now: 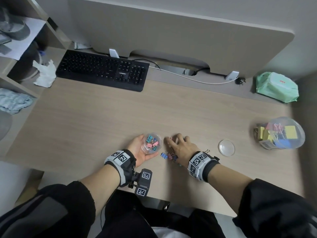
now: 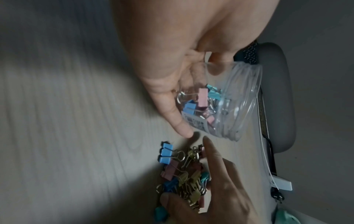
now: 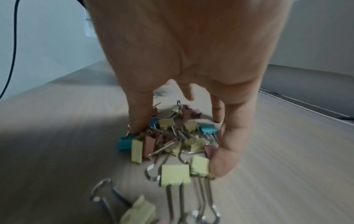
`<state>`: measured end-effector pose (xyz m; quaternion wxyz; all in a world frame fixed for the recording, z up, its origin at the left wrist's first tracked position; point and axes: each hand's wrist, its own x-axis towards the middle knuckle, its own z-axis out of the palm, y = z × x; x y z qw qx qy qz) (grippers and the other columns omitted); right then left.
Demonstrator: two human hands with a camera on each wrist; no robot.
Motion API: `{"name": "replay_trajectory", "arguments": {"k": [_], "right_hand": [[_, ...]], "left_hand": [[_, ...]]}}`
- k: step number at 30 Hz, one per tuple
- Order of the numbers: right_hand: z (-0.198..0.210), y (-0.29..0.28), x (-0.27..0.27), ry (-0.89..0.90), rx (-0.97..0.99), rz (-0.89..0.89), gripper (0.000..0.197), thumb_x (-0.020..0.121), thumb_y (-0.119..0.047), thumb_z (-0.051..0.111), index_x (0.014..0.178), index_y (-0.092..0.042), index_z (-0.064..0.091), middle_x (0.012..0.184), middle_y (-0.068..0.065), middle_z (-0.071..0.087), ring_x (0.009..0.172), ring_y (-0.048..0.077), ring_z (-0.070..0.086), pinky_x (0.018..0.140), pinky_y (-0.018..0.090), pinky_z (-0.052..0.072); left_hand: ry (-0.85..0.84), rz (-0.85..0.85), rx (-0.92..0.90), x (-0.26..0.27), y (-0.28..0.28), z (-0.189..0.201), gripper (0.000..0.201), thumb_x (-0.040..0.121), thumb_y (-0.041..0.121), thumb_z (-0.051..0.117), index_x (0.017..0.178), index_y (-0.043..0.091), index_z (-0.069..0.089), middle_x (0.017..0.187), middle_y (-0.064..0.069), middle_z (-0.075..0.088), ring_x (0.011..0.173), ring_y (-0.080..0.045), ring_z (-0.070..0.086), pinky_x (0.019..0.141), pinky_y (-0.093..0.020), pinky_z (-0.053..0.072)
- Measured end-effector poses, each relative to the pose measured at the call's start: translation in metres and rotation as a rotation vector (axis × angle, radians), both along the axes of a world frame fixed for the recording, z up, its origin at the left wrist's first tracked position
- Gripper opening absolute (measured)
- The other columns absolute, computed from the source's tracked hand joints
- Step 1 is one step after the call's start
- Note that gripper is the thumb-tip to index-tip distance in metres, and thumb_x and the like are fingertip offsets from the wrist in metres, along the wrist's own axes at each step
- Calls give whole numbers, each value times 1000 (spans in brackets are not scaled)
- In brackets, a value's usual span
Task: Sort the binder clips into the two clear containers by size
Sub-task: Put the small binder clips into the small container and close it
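My left hand (image 1: 139,148) grips a small clear container (image 1: 152,143) tilted on the desk, with several small blue, pink and teal binder clips inside; it shows close up in the left wrist view as left hand (image 2: 168,94) and container (image 2: 231,106). My right hand (image 1: 180,145) is spread over a loose pile of small clips (image 1: 169,155) just right of it. The right wrist view shows the right hand (image 3: 191,60) with straight fingers touching the pile (image 3: 172,136). A big clear container (image 1: 281,133) with large clips lies far right.
A round clear lid (image 1: 226,147) lies between my right hand and the big container. A black keyboard (image 1: 103,70) sits at the back left, with a white cable (image 1: 188,77) and a green wipes pack (image 1: 276,86) at the back right. Crumpled tissue (image 1: 45,73) lies by the shelf.
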<state>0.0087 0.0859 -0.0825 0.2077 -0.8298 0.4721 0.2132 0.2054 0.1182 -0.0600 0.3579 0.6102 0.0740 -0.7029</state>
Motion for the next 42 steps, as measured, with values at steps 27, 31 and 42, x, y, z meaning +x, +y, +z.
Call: {"name": "replay_trajectory", "arguments": {"k": [27, 31, 42], "right_hand": [[62, -54, -4, -789, 590, -962, 20, 84, 17, 52, 76, -2, 55, 72, 19, 58, 46, 25, 63, 44, 31, 56], [81, -46, 17, -841, 553, -818, 23, 85, 13, 54, 74, -7, 57, 73, 11, 55, 58, 29, 62, 60, 47, 60], [103, -41, 11, -773, 298, -636, 30, 85, 11, 45, 78, -15, 59, 80, 11, 65, 70, 24, 64, 61, 38, 61]], "left_hand": [[-2, -49, 46, -23, -3, -4, 49, 109, 41, 40, 139, 7, 58, 125, -22, 69, 100, -35, 70, 68, -47, 62], [39, -62, 11, -35, -9, 1, 52, 110, 43, 35, 139, 6, 57, 132, -25, 67, 94, -35, 71, 71, -49, 59], [69, -58, -28, -37, -14, 6, 46, 109, 33, 38, 134, 1, 61, 127, -25, 68, 102, -36, 69, 69, -48, 63]]}}
